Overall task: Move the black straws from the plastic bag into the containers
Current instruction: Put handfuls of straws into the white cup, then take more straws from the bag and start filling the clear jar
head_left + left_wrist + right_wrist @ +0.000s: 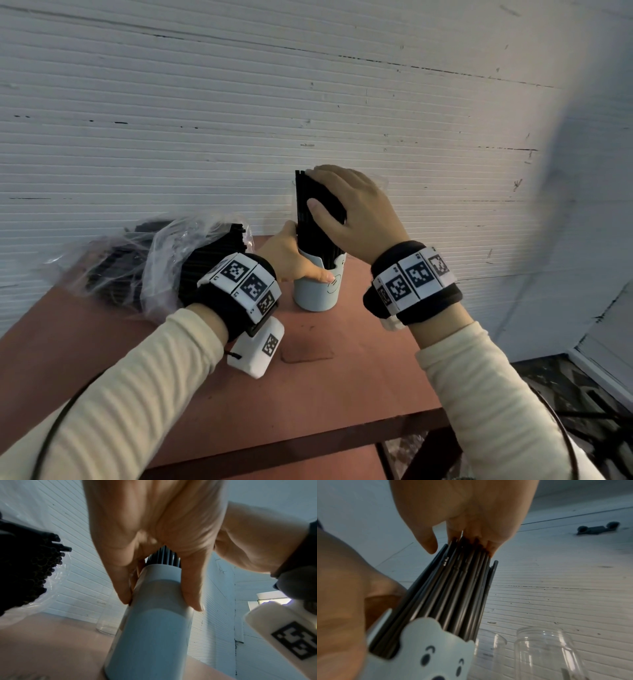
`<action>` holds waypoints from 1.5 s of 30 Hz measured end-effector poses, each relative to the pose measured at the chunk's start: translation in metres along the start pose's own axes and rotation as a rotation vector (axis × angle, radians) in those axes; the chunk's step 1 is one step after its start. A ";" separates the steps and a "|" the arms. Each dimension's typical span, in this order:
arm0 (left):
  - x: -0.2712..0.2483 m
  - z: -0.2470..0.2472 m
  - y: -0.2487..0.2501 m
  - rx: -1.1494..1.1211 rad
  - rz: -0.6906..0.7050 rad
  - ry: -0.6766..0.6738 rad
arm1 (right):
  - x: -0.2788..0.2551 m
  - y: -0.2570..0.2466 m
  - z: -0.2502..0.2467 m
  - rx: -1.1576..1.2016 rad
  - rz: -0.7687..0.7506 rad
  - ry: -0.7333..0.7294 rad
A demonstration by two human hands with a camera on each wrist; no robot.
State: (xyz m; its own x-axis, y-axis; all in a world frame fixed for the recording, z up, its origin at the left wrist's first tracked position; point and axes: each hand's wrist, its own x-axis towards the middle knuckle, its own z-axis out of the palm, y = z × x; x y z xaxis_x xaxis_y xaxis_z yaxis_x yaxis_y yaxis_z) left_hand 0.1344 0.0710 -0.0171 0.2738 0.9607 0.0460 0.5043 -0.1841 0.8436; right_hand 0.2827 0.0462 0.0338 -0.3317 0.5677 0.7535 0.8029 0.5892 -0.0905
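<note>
A pale blue cup printed with a bear face is steadied upright on the reddish desk by the left hand, whose fingers and thumb are wrapped round its upper wall, probably so that it is not tipped while being filled. A bundle of black straws stands in the cup, leaning slightly. The right hand is laid over the straws' upper ends, fingers fairly straight and thumb against the side, seemingly to press and gather them down into the cup. To the left, the crumpled plastic bag lies on the desk with many more straws inside, so the task appears only partly done.

Empty clear jars, standing just beyond the cup, are shown plainly only in the right wrist view; in the head view they are almost hidden behind the hand. The open straw ends in the bag are shown only by the left wrist view.
</note>
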 end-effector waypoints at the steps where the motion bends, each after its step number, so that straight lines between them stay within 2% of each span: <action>1: 0.000 0.001 0.000 -0.003 0.002 -0.001 | 0.000 0.000 0.000 -0.017 -0.008 0.001; 6: 0.001 0.007 -0.002 -0.014 -0.015 -0.011 | -0.001 0.000 -0.006 0.005 0.047 -0.053; 9: -0.007 0.002 0.004 -0.005 -0.041 0.001 | -0.006 0.001 -0.014 0.144 0.186 -0.045; 11: -0.012 -0.006 0.009 -0.014 -0.039 0.062 | -0.012 0.006 -0.018 0.252 0.320 -0.034; 14: -0.027 -0.030 0.023 -0.057 0.055 0.275 | -0.020 0.008 -0.022 0.379 0.472 -0.084; 17: -0.045 -0.061 0.030 -0.123 0.189 0.469 | -0.026 0.013 -0.016 0.418 0.600 -0.282; 22: -0.071 -0.115 0.027 -0.120 0.301 0.608 | -0.033 0.024 0.004 0.398 0.822 -0.663; 24: -0.075 -0.134 0.014 -0.076 0.258 0.591 | -0.034 0.023 0.013 0.472 0.877 -0.709; 29: -0.075 -0.153 -0.030 0.080 0.065 0.265 | -0.019 0.017 0.037 0.531 0.870 -0.641; 33: -0.068 -0.146 -0.055 0.126 0.007 0.142 | 0.001 0.006 0.062 0.604 0.918 -0.610; 36: -0.060 -0.143 -0.070 0.145 0.024 0.135 | 0.012 0.010 0.093 0.639 0.936 -0.540; 40: -0.055 -0.146 -0.077 0.137 0.010 0.207 | 0.029 -0.012 0.105 0.589 0.954 -0.471; 45: -0.053 -0.151 -0.075 0.130 0.012 0.219 | 0.048 -0.018 0.129 0.550 0.985 -0.357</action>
State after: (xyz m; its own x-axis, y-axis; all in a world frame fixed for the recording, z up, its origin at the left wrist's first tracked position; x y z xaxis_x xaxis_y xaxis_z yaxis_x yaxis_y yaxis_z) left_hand -0.0421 0.0653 -0.0019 0.1035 0.9778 0.1825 0.6070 -0.2074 0.7671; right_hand 0.1884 0.1374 -0.0122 0.1210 0.9926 -0.0141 0.4975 -0.0729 -0.8644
